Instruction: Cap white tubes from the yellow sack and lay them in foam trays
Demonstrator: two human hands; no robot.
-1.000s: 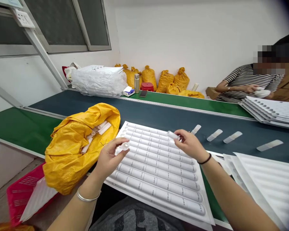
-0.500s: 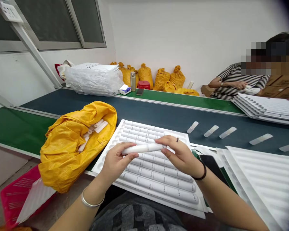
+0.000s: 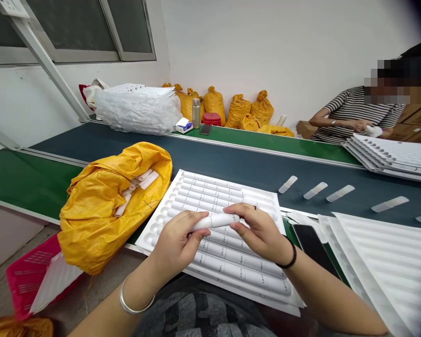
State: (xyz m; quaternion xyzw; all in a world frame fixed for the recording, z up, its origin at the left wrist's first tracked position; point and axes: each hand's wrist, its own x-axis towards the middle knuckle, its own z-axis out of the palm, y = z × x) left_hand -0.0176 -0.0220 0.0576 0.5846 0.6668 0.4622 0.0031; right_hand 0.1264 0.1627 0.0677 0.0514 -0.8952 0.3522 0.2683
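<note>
My left hand (image 3: 181, 236) is closed round the left end of a white tube (image 3: 215, 221) made of two joined sections. The fingers of my right hand (image 3: 257, 229) pinch its right end, where small dark print shows. The tube is held nearly level above a white ribbed tray (image 3: 150, 234). Rows of similar printed white tubes (image 3: 231, 265) lie in the tray's grooves, partly hidden by my hands. To the left, a yellow sack (image 3: 91, 206) lies open with several short white tube pieces (image 3: 149, 180) inside.
Several white tubes (image 3: 344, 193) lie on the dark belt (image 3: 245, 161). Ribbed white trays (image 3: 389, 262) and a black phone (image 3: 315, 248) are at right. A red basket (image 3: 24, 281) stands lower left. Across the belt, a person in a striped top (image 3: 358, 110) works beside stacked trays (image 3: 400, 157).
My left hand has slid right along the tube, so less of its left section shows. The right hand still grips the other end. The whole view has shifted slightly.
</note>
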